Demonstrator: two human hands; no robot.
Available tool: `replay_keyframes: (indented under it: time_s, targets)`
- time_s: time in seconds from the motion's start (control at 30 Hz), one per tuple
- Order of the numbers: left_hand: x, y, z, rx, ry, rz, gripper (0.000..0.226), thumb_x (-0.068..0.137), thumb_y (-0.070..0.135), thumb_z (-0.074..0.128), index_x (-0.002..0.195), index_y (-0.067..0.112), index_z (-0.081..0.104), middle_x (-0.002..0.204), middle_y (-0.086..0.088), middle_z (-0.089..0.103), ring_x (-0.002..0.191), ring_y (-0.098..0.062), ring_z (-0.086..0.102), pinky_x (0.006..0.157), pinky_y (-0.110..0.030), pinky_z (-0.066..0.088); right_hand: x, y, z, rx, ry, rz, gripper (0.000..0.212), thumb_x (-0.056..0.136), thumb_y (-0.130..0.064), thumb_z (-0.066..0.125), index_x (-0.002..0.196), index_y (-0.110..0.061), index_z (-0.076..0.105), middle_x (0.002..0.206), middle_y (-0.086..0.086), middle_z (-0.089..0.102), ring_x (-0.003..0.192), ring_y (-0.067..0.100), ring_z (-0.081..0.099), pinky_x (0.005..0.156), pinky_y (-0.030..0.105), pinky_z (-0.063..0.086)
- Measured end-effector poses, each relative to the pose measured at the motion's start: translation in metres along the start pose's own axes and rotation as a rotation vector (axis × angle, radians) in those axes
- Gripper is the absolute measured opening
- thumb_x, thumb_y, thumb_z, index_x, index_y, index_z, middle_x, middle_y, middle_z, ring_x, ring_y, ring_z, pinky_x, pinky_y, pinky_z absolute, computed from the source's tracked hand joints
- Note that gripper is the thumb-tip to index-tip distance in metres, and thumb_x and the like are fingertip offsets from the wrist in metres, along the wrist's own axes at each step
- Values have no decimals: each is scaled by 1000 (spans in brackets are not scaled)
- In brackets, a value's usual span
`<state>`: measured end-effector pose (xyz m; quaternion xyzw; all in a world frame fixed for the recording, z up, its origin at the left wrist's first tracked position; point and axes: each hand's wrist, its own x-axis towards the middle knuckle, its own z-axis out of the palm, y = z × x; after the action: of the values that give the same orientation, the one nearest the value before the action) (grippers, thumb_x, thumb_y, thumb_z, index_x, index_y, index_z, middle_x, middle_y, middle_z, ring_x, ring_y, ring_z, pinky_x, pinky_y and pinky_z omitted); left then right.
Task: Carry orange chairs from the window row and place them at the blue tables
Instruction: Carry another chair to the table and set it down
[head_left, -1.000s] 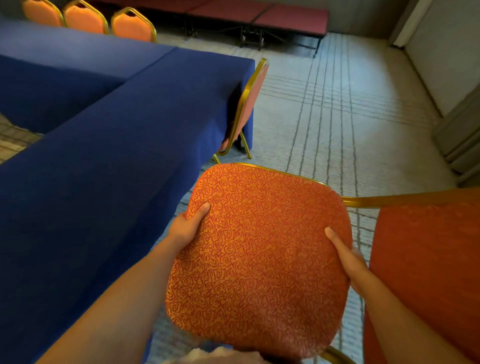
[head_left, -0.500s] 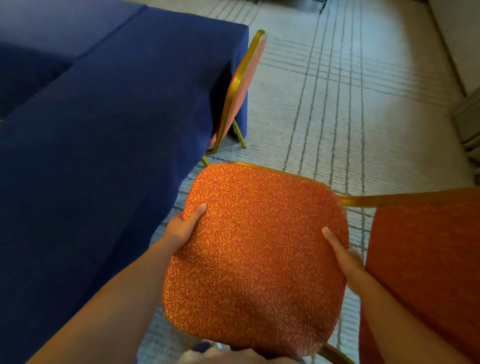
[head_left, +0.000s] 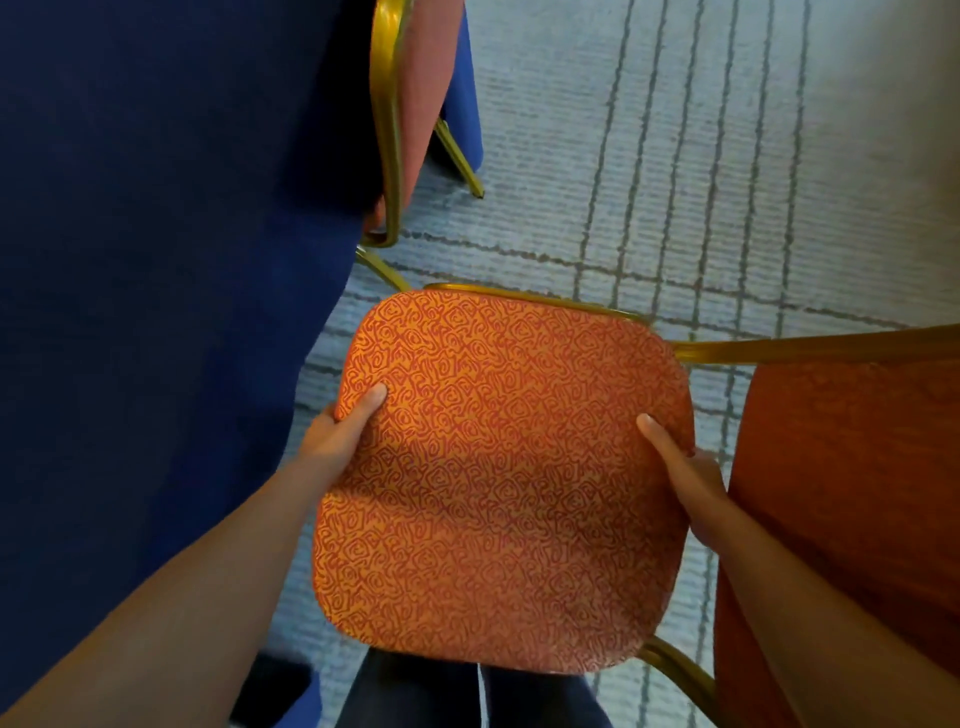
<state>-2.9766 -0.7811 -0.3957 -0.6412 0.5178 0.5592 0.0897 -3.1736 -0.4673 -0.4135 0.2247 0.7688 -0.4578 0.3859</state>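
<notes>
Orange fabric with a darker swirl pattern covers the rounded-square seat (head_left: 498, 467) of the orange chair (head_left: 519, 519), one of two chairs in view. It is held off the carpet (head_left: 675, 182), just beside the draped side of the single blue table (head_left: 156, 260). Two hands carry it. The left hand (head_left: 337, 441) grips the seat's left edge and the right hand (head_left: 685, 478) grips its right edge. Each thumb lies flat on top of the cushion, and the other fingers are hidden underneath. The chair's plainer orange backrest (head_left: 852, 493) stands to the right and is cut off by the picture's edge. Gold metal tubing (head_left: 535, 299) rims the seat's far side and runs on to the backrest. The second chair (head_left: 415, 104) stands on the carpet pushed in against the table's edge. It is seen edge-on, with its top cut off and its seat lost behind the blue cloth. Two of its slim gold legs show below. The cloth is smooth, matte and deep blue. The carpet is pale and ribbed, crossed by thin grey lines. Dark trousers (head_left: 415, 691) show below the seat's near edge, and what lies by them is too dim to make out.
</notes>
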Motion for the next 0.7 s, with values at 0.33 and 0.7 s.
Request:
replay_keyframes:
  time_s: [0.33, 0.7]
  targets:
    - [131, -14, 35, 58, 34, 8, 68, 83, 57, 60, 132, 10, 54, 119, -8, 60, 107, -28, 59, 83, -32, 43, 112, 22, 57, -63, 17, 45, 73, 76, -54, 74, 132, -10, 56, 118, 7, 63, 104, 24, 60, 91, 36, 49]
    - [232, -50, 60, 101, 32, 31, 49, 84, 56, 61, 115, 17, 65, 103, -4, 66, 91, -19, 62, 78, -26, 45, 193, 67, 104, -78, 23, 89, 74, 72, -58, 74, 131, -15, 58, 119, 4, 66, 105, 23, 63, 97, 41, 50]
